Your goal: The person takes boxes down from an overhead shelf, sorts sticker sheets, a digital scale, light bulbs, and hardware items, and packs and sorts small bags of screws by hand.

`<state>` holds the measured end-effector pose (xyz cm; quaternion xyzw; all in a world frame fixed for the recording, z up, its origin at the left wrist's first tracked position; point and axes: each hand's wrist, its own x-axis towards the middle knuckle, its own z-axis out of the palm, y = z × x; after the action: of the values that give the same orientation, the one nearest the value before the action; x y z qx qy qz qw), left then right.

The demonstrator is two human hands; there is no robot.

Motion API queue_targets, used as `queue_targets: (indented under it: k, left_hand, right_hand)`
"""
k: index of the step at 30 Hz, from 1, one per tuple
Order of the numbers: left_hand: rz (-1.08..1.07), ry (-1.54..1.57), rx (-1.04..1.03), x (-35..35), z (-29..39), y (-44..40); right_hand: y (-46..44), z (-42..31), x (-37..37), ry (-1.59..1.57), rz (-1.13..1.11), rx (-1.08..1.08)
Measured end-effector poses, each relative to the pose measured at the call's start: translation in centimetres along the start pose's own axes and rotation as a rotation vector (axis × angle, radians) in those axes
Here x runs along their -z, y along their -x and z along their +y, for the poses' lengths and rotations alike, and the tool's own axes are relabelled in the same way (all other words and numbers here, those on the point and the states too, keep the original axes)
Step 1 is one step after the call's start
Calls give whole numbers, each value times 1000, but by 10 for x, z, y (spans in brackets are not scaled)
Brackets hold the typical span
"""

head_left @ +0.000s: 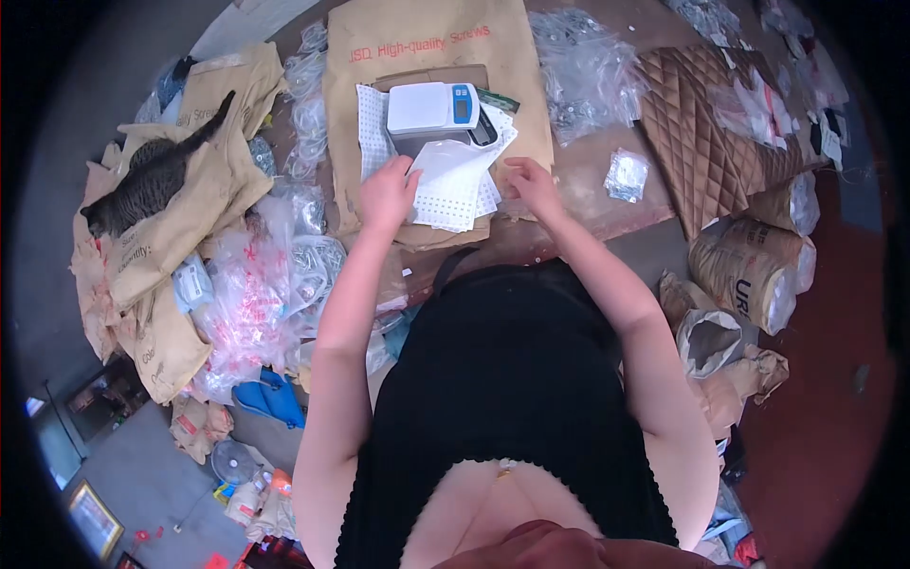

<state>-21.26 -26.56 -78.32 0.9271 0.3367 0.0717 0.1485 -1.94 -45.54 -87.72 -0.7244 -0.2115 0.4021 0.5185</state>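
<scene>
My left hand (387,194) is at the left edge of a plain white sheet (447,169), thumb and forefinger closed on its margin. Beneath it lie white sheets printed with rows of small marks (445,211). My right hand (535,188) is just right of the papers with its fingers curled in; whatever they may hold is hidden. Beyond both hands stands a white digital scale (422,106) with a blue control panel. A dark device with a display (485,129) is partly covered beside it. All this rests on a flat brown paper sack (351,95) with red lettering.
Clear plastic bags of metal parts (583,71) lie at the back right, and a small packet (627,175) nearer. A brown quilted cover (697,123) hangs over the right side. To the left, a tabby cat (152,180) lies on paper sacks (223,185) near plastic bags (251,294).
</scene>
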Motion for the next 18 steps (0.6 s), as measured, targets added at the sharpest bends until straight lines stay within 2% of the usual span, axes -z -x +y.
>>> queue_targets:
  k: [2, 3, 5, 8, 16, 18]
  left_hand:
    - [27, 11, -34, -1, 0, 1]
    - [59, 25, -56, -2, 0, 0]
    - [50, 19, -46, -2, 1, -1]
    - [27, 3, -26, 2, 1, 0]
    - [31, -41, -68, 7, 7, 2]
    - [-31, 19, -71, 13, 14, 7]
  right_hand:
    - [5, -32, -8, -444, -102, -282]
    - [3, -35, -15, -453, -96, -282]
    - [-3, -36, -28, -665, -11, -376]
    - [-11, -33, -38, -737, 52, -466]
    - [-22, -44, -29, -802, -31, -585]
    - [-24, -45, -28, -831, -54, -621]
